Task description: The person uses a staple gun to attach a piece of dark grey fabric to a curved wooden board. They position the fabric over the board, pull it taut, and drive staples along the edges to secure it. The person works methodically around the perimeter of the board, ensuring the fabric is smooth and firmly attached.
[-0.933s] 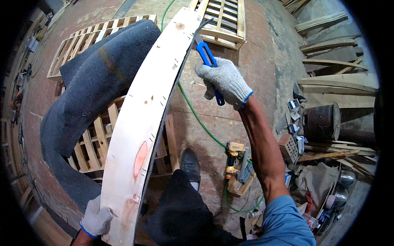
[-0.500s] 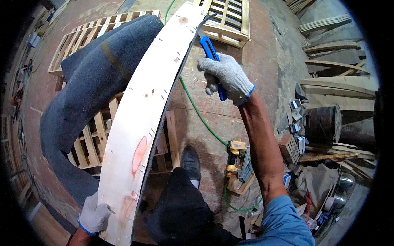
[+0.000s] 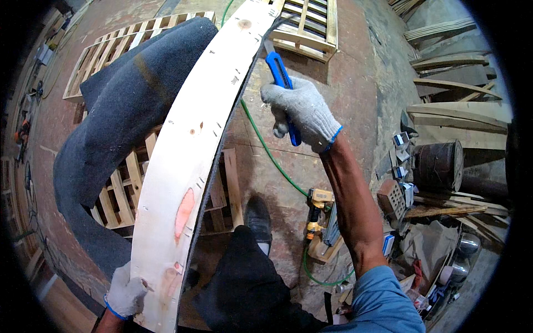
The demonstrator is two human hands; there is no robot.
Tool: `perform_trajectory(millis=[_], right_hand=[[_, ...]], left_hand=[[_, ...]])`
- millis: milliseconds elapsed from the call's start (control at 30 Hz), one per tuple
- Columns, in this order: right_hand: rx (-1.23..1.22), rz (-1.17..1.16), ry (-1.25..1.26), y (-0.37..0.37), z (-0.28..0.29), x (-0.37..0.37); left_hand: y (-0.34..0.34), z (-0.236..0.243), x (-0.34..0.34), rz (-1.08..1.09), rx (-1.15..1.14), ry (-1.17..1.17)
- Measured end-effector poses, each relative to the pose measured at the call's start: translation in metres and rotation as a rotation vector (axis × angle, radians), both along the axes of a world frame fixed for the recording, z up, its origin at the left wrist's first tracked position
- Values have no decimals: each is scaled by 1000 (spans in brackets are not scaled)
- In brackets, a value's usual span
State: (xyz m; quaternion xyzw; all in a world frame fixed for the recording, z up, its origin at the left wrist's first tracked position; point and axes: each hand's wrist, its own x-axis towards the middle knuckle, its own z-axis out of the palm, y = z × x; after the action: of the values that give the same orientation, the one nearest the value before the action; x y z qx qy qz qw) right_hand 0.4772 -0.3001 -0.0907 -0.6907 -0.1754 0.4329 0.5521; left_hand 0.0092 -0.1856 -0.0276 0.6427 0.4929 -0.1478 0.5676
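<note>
Gripping a blue utility knife, the person's right hand is just to the right of the far part of a long, pale board. The gloved fingers are curled tight around the handle, and the blade points away from the person, up by the board's right edge, where a thin dark strip runs along the wood. Whether the blade touches that strip, I can't tell from here. The board lies slantwise in front of the person, near end close to the body, far end leading off to the right. Staples dot its face, along with knots and a long pinkish patch.

At the board's near end, the gloved left hand holds its left edge, thumb laid on the top face; the other fingers are mostly hidden, so I can't see how they sit.

Left of the board, a big piece of dark felt bends in a loop, with a wooden pallet showing inside the bend. Right of the board, a green hose curves along the floor as far as a yellow nail gun, and a black shoe is between the board and that tool. Farther right of the board are a brick with holes and a rusty drum.
</note>
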Motion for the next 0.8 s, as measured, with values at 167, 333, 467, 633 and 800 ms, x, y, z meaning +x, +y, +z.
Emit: perform_trajectory(millis=[167,333,467,633,800], right_hand=[[-65,-9,-110,-2,0,-5],[-39,11,-183,5,3,4],[-95,65,-254,9,7,8],[-174,99,-227,3,10,-17],[-194,168,-329,-10,-1,-34]], left_hand=[[0,2,2,-75,50,1],[0,4,10,-61,16,4],[1,2,5,-76,26,-11],[-1,3,6,63,-13,21],[8,-1,3,-106,6,60]])
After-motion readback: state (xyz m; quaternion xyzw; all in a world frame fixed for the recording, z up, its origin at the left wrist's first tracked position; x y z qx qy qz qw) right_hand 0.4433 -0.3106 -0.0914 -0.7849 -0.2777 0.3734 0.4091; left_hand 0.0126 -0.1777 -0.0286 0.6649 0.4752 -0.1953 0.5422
